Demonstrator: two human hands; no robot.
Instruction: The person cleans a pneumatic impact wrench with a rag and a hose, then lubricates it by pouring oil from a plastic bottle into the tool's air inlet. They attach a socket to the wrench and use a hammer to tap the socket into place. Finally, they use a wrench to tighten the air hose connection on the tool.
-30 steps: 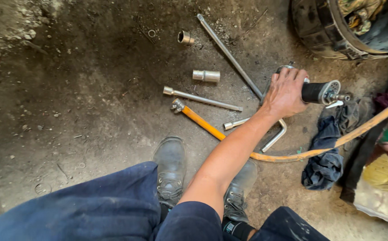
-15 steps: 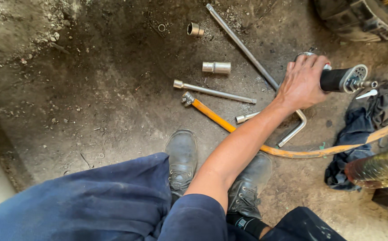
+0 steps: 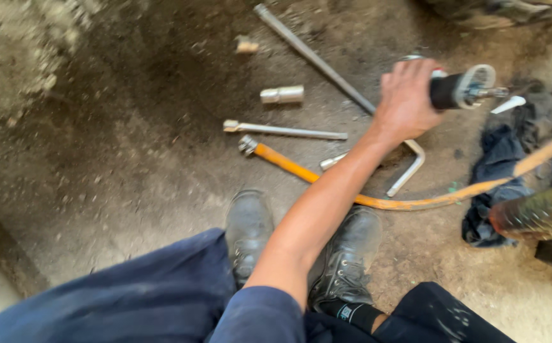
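Your right hand (image 3: pixel 408 101) wrapped round black-handled tool (image 3: pixel 463 87), fingers curled tight on grip, metal nose sticking out right, tool just off dirt floor (image 3: pixel 129 165). Left hand out of shot, can't tell what it's doing. Under your wrist: bent L-shaped key (image 3: pixel 409 170). Orange hose (image 3: pixel 428 202) snakes beneath your forearm. Left of hand: long steel bar (image 3: pixel 314 57), short socket (image 3: pixel 282 94), thin extension rod (image 3: pixel 285 131), orange-handled wrench (image 3: pixel 282 160). Dark rag (image 3: pixel 498 159) to right. Black boots (image 3: pixel 247 232) near bottom.

Dirt floor (image 3: pixel 129 159) beneath my boots.
On it lie a steel socket (image 3: pixel 282 94), an extension bar (image 3: pixel 285 131), a long rod (image 3: pixel 314 57), an orange-handled wrench (image 3: pixel 282 160) and a dark rag (image 3: pixel 501 165).
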